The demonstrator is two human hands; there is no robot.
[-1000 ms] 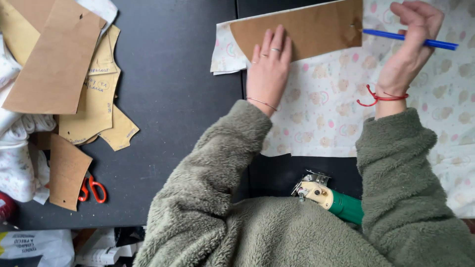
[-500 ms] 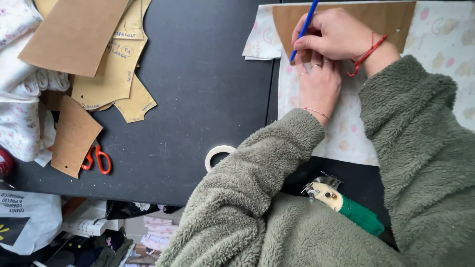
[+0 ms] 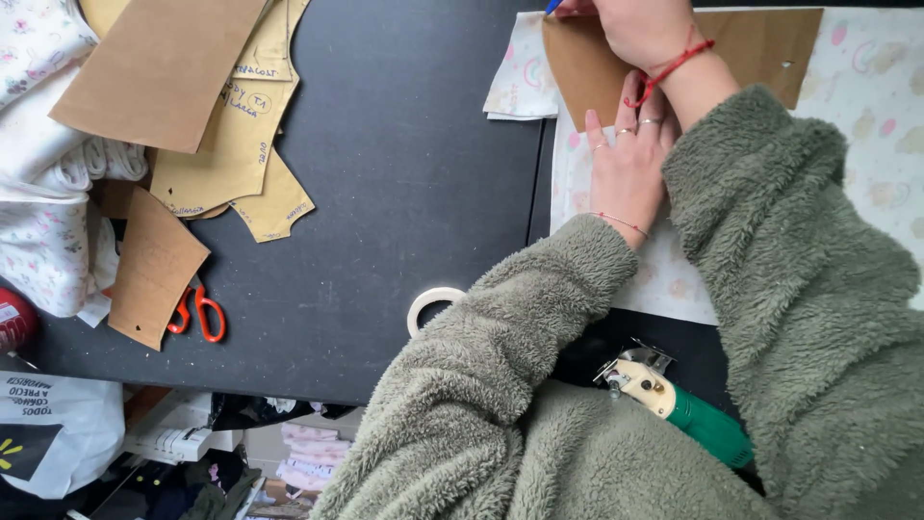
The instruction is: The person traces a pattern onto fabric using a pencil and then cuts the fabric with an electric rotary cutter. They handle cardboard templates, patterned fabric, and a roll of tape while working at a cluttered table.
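**Ana:** Cardboard pattern piece (image 3: 587, 72), the brown one, lies at the top of the view on the printed fabric (image 3: 866, 125), which is spread over the right part of the dark table (image 3: 414, 193).

**Ben:** And the hands on it?

**Ana:** The left hand (image 3: 626, 169) lies flat, fingers (image 3: 628, 101) stretched out and slightly spread, pressing the pattern's lower edge and the fabric. It grips nothing. The right hand (image 3: 640, 29) crosses above it, closed around a blue pen (image 3: 553, 6) whose tip shows at the top edge; how the fingers sit on it I cannot tell.

**Ben:** Any packages or labels?

**Ana:** A white bag with dark lettering (image 3: 58, 424) hangs below the table's left corner. Tan pattern pieces with handwritten notes (image 3: 231, 144) are stacked at upper left, orange-handled scissors (image 3: 197, 313) just below them. A roll of white tape (image 3: 430, 303) sits by the left sleeve, and a green-handled cutting tool (image 3: 674, 404) rests near the person's body.
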